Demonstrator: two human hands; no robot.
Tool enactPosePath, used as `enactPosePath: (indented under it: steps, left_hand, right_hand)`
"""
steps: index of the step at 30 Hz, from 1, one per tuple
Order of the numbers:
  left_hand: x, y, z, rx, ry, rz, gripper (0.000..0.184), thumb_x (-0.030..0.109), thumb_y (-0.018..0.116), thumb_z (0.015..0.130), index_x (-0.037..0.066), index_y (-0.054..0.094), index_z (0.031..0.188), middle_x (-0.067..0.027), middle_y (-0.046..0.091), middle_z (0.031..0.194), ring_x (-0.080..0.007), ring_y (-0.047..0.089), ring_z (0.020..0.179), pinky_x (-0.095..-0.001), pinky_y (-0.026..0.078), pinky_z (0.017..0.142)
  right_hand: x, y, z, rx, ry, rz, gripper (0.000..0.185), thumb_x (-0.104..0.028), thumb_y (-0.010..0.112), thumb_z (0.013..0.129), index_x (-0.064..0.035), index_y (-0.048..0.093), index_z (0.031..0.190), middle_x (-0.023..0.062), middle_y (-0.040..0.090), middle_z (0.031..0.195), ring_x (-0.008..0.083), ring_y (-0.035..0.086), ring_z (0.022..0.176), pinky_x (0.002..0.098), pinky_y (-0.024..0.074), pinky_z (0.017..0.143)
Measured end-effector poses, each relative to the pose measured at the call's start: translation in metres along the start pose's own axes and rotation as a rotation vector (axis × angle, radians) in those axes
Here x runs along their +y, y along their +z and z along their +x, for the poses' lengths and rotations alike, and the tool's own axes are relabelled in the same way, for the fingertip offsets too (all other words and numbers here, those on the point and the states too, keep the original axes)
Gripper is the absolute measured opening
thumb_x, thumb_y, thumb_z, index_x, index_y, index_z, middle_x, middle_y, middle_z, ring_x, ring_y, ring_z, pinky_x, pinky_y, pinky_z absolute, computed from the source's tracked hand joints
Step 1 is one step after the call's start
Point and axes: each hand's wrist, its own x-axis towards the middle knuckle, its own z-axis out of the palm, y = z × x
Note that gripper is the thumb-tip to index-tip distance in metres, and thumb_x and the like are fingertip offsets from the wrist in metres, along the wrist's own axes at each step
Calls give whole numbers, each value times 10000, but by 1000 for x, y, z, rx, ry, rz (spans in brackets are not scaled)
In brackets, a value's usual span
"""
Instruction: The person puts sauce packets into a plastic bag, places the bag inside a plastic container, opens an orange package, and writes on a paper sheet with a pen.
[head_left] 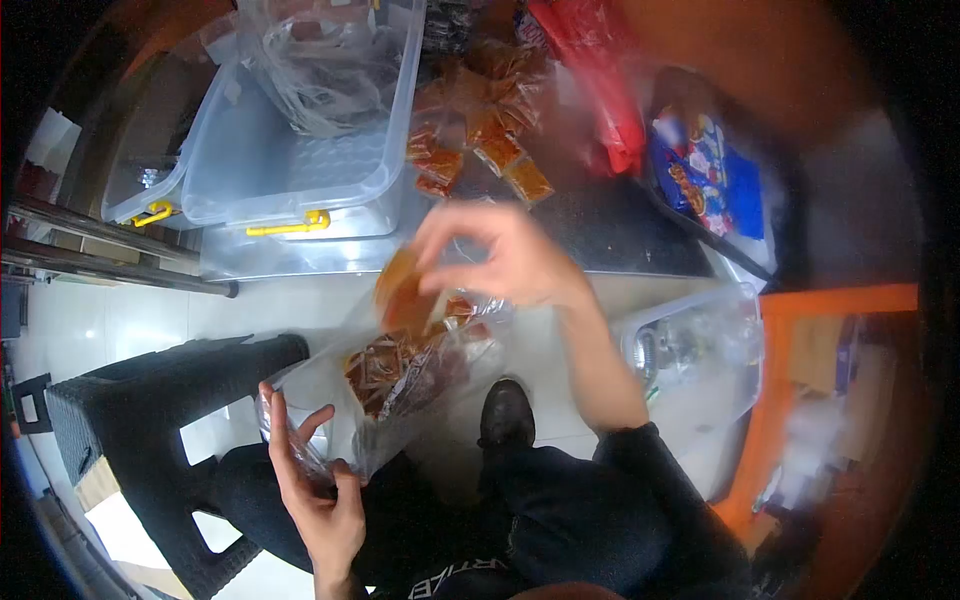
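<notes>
My left hand (322, 505) holds the edge of a clear plastic bag (345, 440), its thumb and fingers spread along the film. Inside the bag lie several small square packets (380, 372) with orange-brown contents. Above the bag, my right hand (510, 262) is closed in a pinch and smeared by motion. From its fingertips hangs an orange-brown packet (398, 282), blurred, over the bag's upper part. More loose packets (515, 168) like these lie on the dark metal table (590, 235), just beyond my right hand.
A clear plastic bin (300, 180) with yellow latches stands at the table's left, plastic bags inside. Red plastic (605, 100) and a blue printed package (715, 180) lie to the right. A black stool (170, 390) is at lower left, a clear tub (690, 350) below the table.
</notes>
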Motion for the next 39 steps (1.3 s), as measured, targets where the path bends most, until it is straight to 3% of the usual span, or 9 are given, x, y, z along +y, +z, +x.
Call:
enactPosePath:
  steps: [1, 4, 9, 14, 20, 25, 30, 37, 39]
  left_hand:
    - [0, -1, -1, 2, -6, 0, 947, -175, 400, 676, 45, 248, 1585, -193, 148, 1668, -290, 568, 1234, -285, 580, 786]
    - [2, -4, -5, 13, -33, 4, 952, -176, 400, 666, 38, 252, 1582, -195, 155, 1668, -303, 521, 1281, -329, 545, 859]
    - [10, -3, -7, 15, -113, -16, 964, -143, 398, 623, 8, 277, 1568, -215, 205, 1654, -344, 246, 1516, -485, 409, 1108]
    - [13, 2, -10, -10, -85, 88, 1009, -167, 401, 597, 30, 267, 1578, -193, 200, 1663, -327, 395, 1423, -442, 441, 1082]
    - [16, -4, -10, -76, -136, 90, 899, -170, 473, 789, 65, 170, 1602, -257, 507, 1384, -253, 573, 1217, -278, 558, 734]
    - [12, -5, -9, -89, -74, 110, 897, -177, 462, 780, 61, 184, 1599, -261, 366, 1514, -279, 567, 1240, -277, 571, 713]
    - [13, 2, -10, -33, -115, -12, 1014, -173, 383, 584, 13, 262, 1574, -189, 183, 1668, -327, 410, 1409, -456, 408, 1120]
    - [-3, -3, -9, -64, 17, 60, 968, -191, 406, 685, 41, 184, 1598, -203, 118, 1669, -310, 541, 1280, -338, 555, 901]
    - [-1, -1, -7, -17, -9, 1, 979, -185, 418, 681, 49, 178, 1601, -200, 114, 1670, -313, 534, 1288, -365, 542, 944]
  right_hand:
    - [-3, 5, 3, -203, 22, -15, 113, -4, 758, 861, -15, 660, 918, 87, 705, 983, 164, 657, 962, 318, 518, 847]
    - [46, -17, 16, 188, 181, 222, 131, -29, 748, 879, -9, 655, 968, 85, 725, 980, 166, 682, 928, 307, 542, 821]
    - [166, -51, 81, 327, 437, -492, 486, -173, 783, 831, -58, 611, 1270, 185, 700, 1080, 292, 681, 1018, 390, 538, 915]
    - [222, -21, 105, 97, 504, -772, 557, -186, 788, 803, -139, 618, 1331, 231, 671, 1141, 402, 599, 1169, 454, 468, 1028]
    - [250, -33, 101, 378, 438, -768, 276, -189, 791, 804, -111, 776, 1069, 179, 694, 1186, 330, 670, 1062, 409, 515, 937]
    - [208, -60, 67, 550, 486, -217, 267, -169, 768, 849, -63, 756, 1094, 111, 746, 939, 255, 686, 754, 339, 556, 773]
    - [139, -71, 43, 626, 435, 951, 365, -106, 710, 915, 20, 638, 1249, 51, 708, 885, 198, 676, 770, 315, 568, 755]
    - [17, -12, 24, 156, 274, 459, 201, 67, 682, 870, -30, 627, 1037, 72, 682, 1099, 188, 658, 1026, 348, 546, 881]
    - [14, 36, 26, -23, -100, 368, 189, 94, 656, 804, -39, 667, 937, 65, 675, 1065, 183, 643, 1052, 333, 505, 928]
